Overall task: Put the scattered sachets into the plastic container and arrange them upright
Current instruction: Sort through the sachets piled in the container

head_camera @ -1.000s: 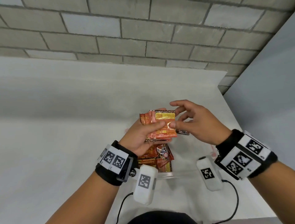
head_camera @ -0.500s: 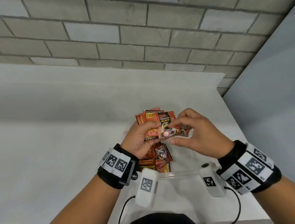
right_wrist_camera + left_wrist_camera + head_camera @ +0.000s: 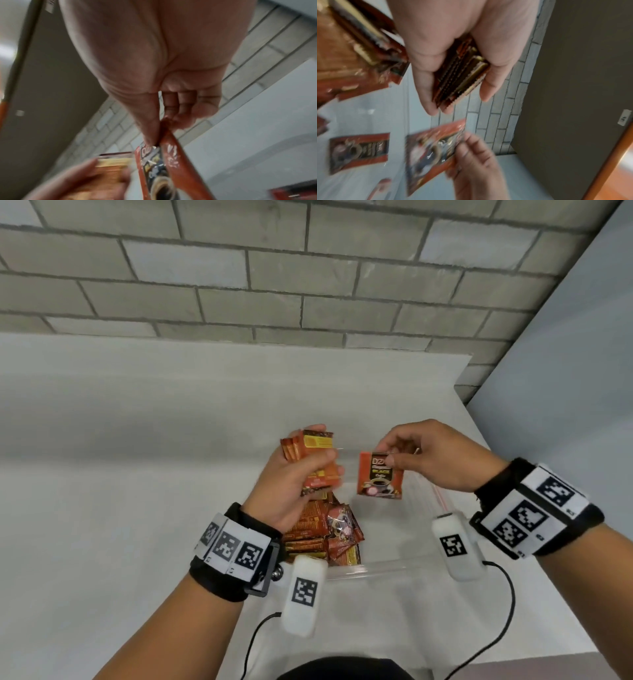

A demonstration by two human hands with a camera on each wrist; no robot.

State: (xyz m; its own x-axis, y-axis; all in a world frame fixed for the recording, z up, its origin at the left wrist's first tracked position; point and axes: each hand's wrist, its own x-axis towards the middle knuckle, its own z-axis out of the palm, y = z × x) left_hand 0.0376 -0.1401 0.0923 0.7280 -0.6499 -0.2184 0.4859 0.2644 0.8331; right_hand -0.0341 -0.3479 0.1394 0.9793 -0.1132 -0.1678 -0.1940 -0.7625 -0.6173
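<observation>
My left hand (image 3: 320, 446) grips a stack of orange sachets (image 3: 308, 463) above the clear plastic container (image 3: 376, 568). In the left wrist view the stack (image 3: 460, 75) sits edge-on between thumb and fingers. My right hand (image 3: 388, 457) pinches the top corner of a single orange-and-black coffee sachet (image 3: 380, 477), which hangs a little right of the stack. The right wrist view shows that sachet (image 3: 164, 155) pinched between thumb and fingers. Several more sachets (image 3: 322, 535) are packed in the container's left end, below my left wrist.
The container stands on a white table (image 3: 120, 508) against a brick wall (image 3: 274, 285). Clear plastic with a red strip (image 3: 438, 494) lies under my right hand. A grey panel (image 3: 565, 371) closes the right side. One loose sachet (image 3: 358, 151) lies flat nearby.
Both hands were together at the stack. My right hand has drawn one sachet off it and moved right, so the two hands are now apart.
</observation>
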